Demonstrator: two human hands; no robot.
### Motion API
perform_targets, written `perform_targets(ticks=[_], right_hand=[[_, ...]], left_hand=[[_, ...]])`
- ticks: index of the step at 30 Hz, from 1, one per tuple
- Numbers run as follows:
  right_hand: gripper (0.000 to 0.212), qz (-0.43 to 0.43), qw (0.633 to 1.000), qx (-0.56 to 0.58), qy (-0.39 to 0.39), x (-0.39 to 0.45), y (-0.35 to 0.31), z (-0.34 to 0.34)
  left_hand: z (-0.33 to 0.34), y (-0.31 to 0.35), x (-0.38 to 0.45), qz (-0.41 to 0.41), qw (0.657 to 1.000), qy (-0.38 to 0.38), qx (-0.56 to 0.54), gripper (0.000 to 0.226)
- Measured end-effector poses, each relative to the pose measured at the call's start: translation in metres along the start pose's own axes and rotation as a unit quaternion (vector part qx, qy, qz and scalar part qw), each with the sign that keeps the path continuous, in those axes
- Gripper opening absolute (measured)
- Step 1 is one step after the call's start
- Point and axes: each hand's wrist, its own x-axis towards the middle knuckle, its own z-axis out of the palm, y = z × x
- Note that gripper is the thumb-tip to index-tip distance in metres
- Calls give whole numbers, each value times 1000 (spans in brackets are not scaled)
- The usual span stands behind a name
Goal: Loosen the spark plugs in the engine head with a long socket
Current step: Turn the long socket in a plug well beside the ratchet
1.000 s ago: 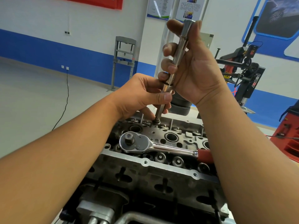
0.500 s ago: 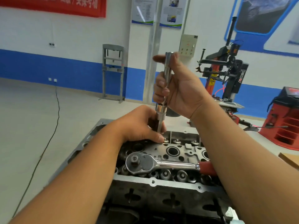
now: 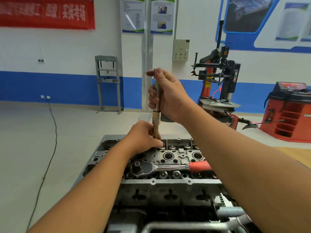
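Over the far left part of the grey metal engine head [image 3: 170, 187], you hold a long shiny metal socket tool [image 3: 156, 121] standing almost straight up. Your right hand [image 3: 168, 96] wraps its fingers round the thin upper bar of the tool, with the thumb near the very top. Your left hand [image 3: 144, 137] curls round the thicker lower part, down close to the engine head. The bottom tip of the tool is hidden behind your left hand, so you cannot tell from here if it sits in a hole.

Along the middle of the engine head lies a silver ratchet wrench with a red handle [image 3: 168, 167]. Its round end is near your left arm and its red end is by your right arm. No hand touches it. Just behind the wrench are two round dark plug holes [image 3: 168, 155], side by side.
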Motion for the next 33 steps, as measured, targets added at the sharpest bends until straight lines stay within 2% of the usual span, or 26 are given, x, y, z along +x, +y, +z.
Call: perform_targets(ticks=[3, 6, 15, 18, 20, 23, 25, 29, 33], right_hand=[[28, -19, 999, -17, 41, -3, -6, 8], [27, -37, 996, -31, 70, -7, -17, 13], [26, -77, 988, -103, 85, -24, -33, 25], [33, -120, 983, -115, 84, -8, -76, 40], [35, -145, 979, -132, 58, 2, -114, 50], [31, -159, 975, -151, 41, 1, -160, 49], [33, -159, 973, -140, 91, -13, -182, 30], [48, -114, 959, -134, 220, -77, -212, -36], [50, -60, 932, -93, 346, -180, -221, -108]], left_hand=[[-8, 16, -3, -7, 996, -13, 88, 14], [-12, 31, -6, -5, 991, 22, 128, 18], [6, 28, -23, 35, 986, 129, 104, 22], [-9, 53, -16, 101, 966, 223, 84, 18], [-25, 78, -9, 142, 953, 264, 46, 16], [-29, 111, -11, 159, 955, 226, -107, 12], [-13, 129, -19, 167, 949, 182, -197, 15], [44, 174, -39, 218, 938, 93, -251, 24], [132, 246, -71, 245, 933, -7, -263, 15]])
